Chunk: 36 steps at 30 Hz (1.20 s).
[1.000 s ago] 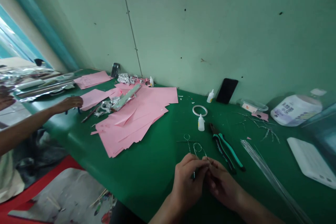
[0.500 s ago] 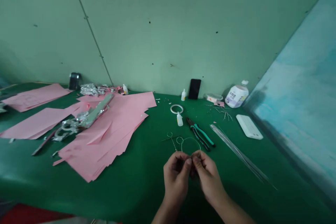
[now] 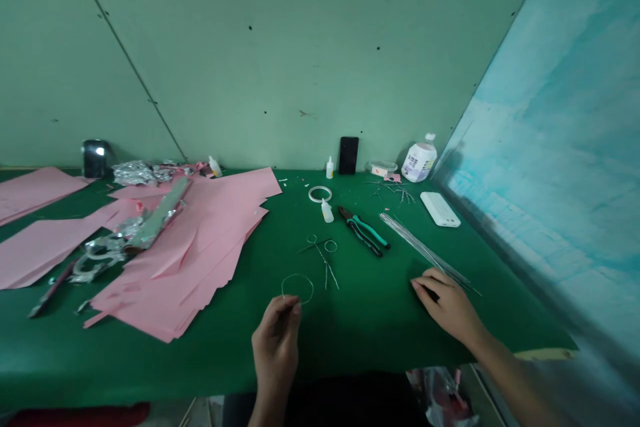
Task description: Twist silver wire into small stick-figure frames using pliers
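Note:
A thin wire loop (image 3: pixel 297 277) stands up from the fingertips of my left hand (image 3: pixel 277 333), whose thumb and fingers are pinched on it. My right hand (image 3: pixel 447 307) hovers over the table at the right, thumb and forefinger drawn close together, and no object shows in them. It is nearest to a bundle of straight silvery wires (image 3: pixel 425 250), just beyond its fingers. Between the hands, farther back, lies a twisted wire piece (image 3: pixel 323 257) with small loops at its top and spread ends. Pliers with teal and black handles (image 3: pixel 365 230) rest behind it.
Pink paper sheets (image 3: pixel 200 247) cover much of the left side. A wire or tape ring (image 3: pixel 320 194), small glue bottles (image 3: pixel 327 211), a black phone (image 3: pixel 349 155), a white power bank or case (image 3: pixel 440 209) and a labelled plastic bottle (image 3: pixel 419 159) stand or lie toward the back.
My hands were together at the wire loop and are now apart. The left took the loop leftward, and the right moved out toward the straight wires. The view has shifted to the right.

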Each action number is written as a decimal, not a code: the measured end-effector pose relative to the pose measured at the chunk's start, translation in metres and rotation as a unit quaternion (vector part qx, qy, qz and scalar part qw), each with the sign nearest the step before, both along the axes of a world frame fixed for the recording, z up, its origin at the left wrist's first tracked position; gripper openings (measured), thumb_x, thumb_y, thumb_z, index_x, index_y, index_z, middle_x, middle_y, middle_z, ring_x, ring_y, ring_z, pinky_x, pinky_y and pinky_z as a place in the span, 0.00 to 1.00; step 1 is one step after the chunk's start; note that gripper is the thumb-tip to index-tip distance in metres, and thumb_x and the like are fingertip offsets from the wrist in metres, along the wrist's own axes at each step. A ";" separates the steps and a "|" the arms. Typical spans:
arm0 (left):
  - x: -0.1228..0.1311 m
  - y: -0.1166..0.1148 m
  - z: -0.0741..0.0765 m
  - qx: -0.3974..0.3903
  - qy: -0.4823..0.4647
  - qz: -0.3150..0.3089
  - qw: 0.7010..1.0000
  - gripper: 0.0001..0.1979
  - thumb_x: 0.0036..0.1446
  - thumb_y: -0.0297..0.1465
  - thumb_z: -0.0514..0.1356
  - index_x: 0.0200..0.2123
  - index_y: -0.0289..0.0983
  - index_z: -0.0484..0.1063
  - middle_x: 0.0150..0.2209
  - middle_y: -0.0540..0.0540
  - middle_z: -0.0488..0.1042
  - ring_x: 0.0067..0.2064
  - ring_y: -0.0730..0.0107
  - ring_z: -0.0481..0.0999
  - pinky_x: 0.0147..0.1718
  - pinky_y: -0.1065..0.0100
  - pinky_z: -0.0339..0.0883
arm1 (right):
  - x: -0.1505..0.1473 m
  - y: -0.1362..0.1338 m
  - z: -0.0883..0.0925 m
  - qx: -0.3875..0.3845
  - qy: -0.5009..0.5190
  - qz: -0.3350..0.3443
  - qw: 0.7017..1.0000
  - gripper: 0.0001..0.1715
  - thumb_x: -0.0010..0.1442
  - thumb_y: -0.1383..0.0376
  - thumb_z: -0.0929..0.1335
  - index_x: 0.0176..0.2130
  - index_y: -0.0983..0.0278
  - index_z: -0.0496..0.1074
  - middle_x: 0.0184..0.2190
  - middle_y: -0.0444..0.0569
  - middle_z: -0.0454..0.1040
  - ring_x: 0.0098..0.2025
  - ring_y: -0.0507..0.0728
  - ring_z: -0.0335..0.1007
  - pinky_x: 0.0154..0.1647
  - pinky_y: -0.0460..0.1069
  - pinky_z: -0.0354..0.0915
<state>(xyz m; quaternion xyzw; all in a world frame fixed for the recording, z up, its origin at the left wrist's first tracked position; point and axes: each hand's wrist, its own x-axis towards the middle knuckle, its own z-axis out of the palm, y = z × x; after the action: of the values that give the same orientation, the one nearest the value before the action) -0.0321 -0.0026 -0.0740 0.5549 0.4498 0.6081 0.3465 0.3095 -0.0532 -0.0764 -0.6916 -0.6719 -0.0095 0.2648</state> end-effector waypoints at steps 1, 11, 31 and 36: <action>0.000 -0.001 -0.001 0.011 0.015 -0.008 1.000 0.03 0.55 0.30 0.64 0.33 0.36 0.75 0.34 0.45 0.75 0.35 0.69 0.77 0.32 0.74 0.72 | 0.000 -0.003 -0.002 0.011 -0.013 -0.012 1.000 0.20 0.66 0.57 0.61 0.38 0.63 0.78 0.36 0.55 0.75 0.36 0.59 0.73 0.38 0.52 0.67; 0.001 -0.005 0.001 0.021 0.041 -0.019 0.999 0.02 0.55 0.28 0.63 0.33 0.37 0.75 0.34 0.46 0.74 0.34 0.70 0.75 0.31 0.76 0.70 | 0.005 -0.009 -0.010 0.045 -0.066 -0.172 0.982 0.18 0.61 0.61 0.61 0.32 0.64 0.77 0.34 0.54 0.77 0.33 0.59 0.74 0.33 0.52 0.64; 0.006 -0.005 0.009 0.003 -0.017 -0.074 0.997 0.07 0.64 0.33 0.54 0.38 0.38 0.71 0.29 0.49 0.67 0.29 0.73 0.69 0.29 0.72 0.64 | -0.012 -0.008 -0.019 0.090 -0.105 -0.058 0.989 0.12 0.65 0.59 0.61 0.37 0.63 0.69 0.34 0.53 0.76 0.22 0.54 0.69 0.19 0.47 0.57; 0.005 -0.006 0.005 -0.029 0.006 -0.038 0.999 0.08 0.60 0.34 0.60 0.39 0.37 0.72 0.33 0.46 0.73 0.32 0.69 0.75 0.29 0.72 0.70 | -0.024 -0.010 -0.007 0.073 0.002 -0.020 0.997 0.11 0.63 0.58 0.63 0.35 0.61 0.71 0.29 0.51 0.76 0.23 0.55 0.71 0.21 0.47 0.60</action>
<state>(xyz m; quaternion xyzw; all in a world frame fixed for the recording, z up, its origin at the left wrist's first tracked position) -0.0274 -0.0090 -0.0686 0.5650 0.4479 0.5781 0.3820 0.2856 -0.0633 -0.0831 -0.6842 -0.6545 -0.0621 0.3158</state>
